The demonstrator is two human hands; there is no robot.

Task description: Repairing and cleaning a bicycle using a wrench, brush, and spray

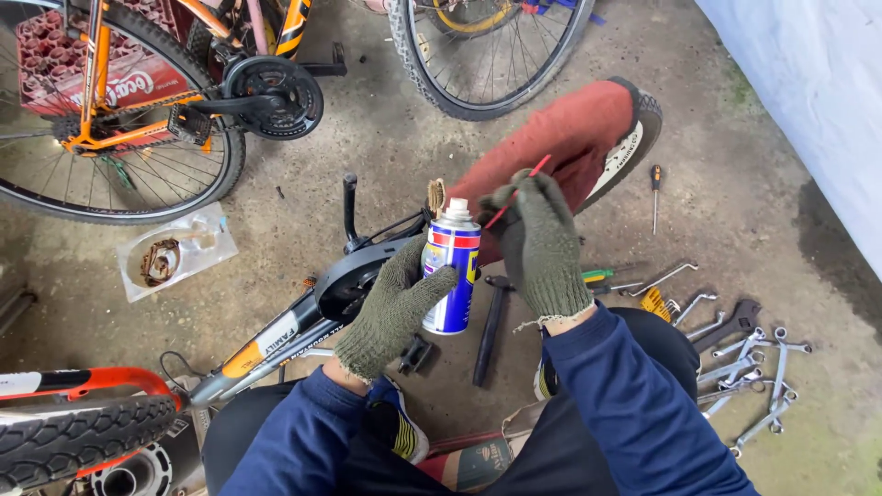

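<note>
Gripping spray can [451,266] — left hand [390,310], label half-hidden

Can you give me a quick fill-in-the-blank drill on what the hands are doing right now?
1. The left hand grips a blue and yellow spray ____.
2. The right hand pinches a thin ____ straw above the nozzle.
3. Both hands wear knitted ____.
4. The wrenches lie on the floor to the person's ____.

Missing words: can; red; gloves; right
</note>
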